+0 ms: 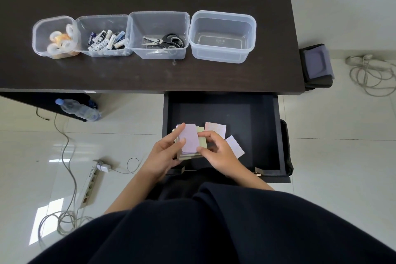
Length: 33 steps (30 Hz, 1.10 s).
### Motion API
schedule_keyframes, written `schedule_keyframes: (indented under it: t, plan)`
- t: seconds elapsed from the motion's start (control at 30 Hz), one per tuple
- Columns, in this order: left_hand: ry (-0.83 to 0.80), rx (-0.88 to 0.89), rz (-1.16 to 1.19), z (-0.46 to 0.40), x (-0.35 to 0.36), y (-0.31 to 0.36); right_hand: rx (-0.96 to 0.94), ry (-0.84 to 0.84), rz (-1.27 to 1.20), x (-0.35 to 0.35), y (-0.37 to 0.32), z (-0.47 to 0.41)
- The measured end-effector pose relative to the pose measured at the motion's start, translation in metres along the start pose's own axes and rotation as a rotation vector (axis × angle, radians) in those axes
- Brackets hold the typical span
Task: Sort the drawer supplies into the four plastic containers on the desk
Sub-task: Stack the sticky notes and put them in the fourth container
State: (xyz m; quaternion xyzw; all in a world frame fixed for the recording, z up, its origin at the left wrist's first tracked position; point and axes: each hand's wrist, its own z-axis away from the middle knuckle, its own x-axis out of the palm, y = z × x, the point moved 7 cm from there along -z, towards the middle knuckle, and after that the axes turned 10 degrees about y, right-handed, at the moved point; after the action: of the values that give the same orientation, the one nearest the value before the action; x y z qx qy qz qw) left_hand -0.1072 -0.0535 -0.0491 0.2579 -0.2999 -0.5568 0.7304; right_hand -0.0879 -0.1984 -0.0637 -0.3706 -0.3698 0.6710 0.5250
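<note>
Our left hand (165,152) and right hand (216,150) pinch the sticky-note stack (190,141); loose top sheets could slip from between our fingers.

Water bottle (78,109) lying on floor under desk edge. White power strip (91,184) on shiny tiles, white charger (103,167) plugged in. Grey cable (371,74) piled at right. Dark bag (317,66) beside desk corner.

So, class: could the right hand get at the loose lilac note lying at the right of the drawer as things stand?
Probably yes. The lilac note lies flat and uncovered in the open drawer, just beside the right hand. But that hand and the left hand are both holding the note stack, so it must let go first.
</note>
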Motion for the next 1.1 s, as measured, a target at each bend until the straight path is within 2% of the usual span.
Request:
schedule_keyframes:
  t: [0.13,0.23,0.3,0.37,0.53,0.63,0.87,1.0,1.1]
  plan:
    - [0.172,0.063,-0.083,-0.01,-0.014,-0.009,-0.001,0.007,0.005,0.0,0.013,-0.006]
    - [0.214,0.05,-0.132,-0.012,-0.025,-0.018,0.049,0.199,0.044,-0.027,0.032,-0.02]
    - [0.225,0.026,-0.125,-0.012,-0.03,-0.024,0.129,0.362,0.129,-0.053,0.057,-0.028]
    - [0.232,0.011,-0.119,-0.01,-0.033,-0.027,0.209,0.456,0.242,-0.075,0.082,-0.034]
    - [0.243,0.015,-0.109,-0.008,-0.036,-0.028,0.35,0.387,0.609,-0.085,0.114,-0.044]
    - [0.25,0.023,-0.126,-0.006,-0.039,-0.029,0.345,0.369,0.801,-0.08,0.113,-0.05]
    - [0.243,0.038,-0.143,-0.005,-0.045,-0.035,0.272,0.338,0.733,-0.079,0.112,-0.054]
    - [0.246,0.024,-0.136,-0.006,-0.043,-0.035,0.174,0.338,0.577,-0.08,0.102,-0.051]
    - [0.234,0.015,-0.125,-0.008,-0.039,-0.033,0.063,0.415,0.441,-0.082,0.08,-0.043]
